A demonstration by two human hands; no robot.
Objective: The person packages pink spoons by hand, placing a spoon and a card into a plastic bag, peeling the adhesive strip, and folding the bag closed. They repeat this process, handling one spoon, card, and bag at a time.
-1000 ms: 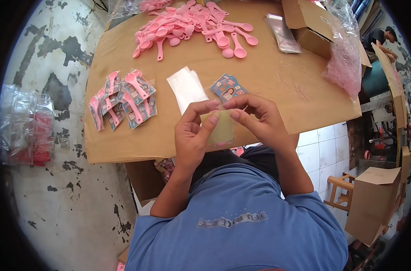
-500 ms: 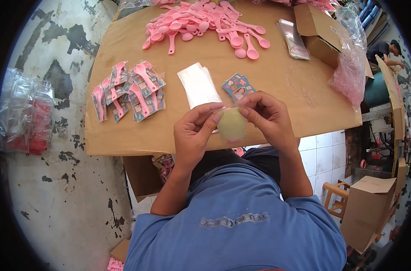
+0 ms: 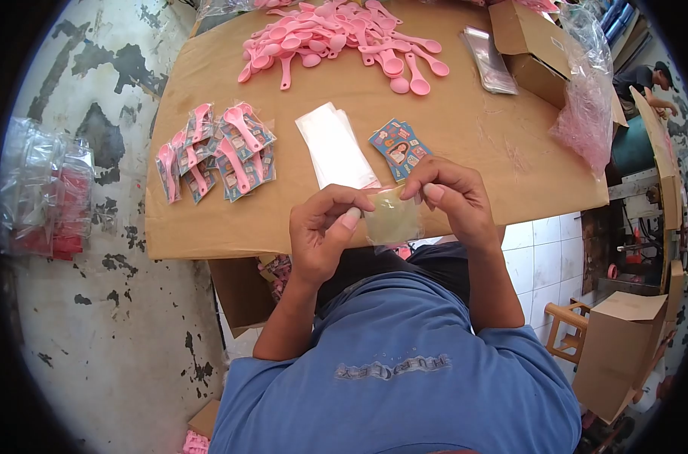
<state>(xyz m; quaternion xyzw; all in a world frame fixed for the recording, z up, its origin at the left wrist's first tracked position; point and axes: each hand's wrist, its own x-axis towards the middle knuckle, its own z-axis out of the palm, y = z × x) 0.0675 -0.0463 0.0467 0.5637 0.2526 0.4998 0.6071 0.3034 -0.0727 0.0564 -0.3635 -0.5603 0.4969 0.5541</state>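
Note:
Between both hands, above the table's near edge, is a small clear plastic bag with a pale yellow-green card in it. My left hand pinches the bag's upper left side between thumb and fingers. At the upper right, my right hand has its thumb and fingers closed on the bag's edge. Just beyond my right hand lie several printed blue cards. A stack of flat, whitish plastic bags rests beyond my left hand.
Pink measuring spoons are heaped at the table's far side. Bagged spoons with cards lie at left. At right are a bundle of clear bags, a cardboard box and a pink-tinted plastic sack. A person bends at far right.
The bag with the card has tilted, and more of its shiny clear film shows. My left fingers have shifted along its top, and my right thumb has turned outward.

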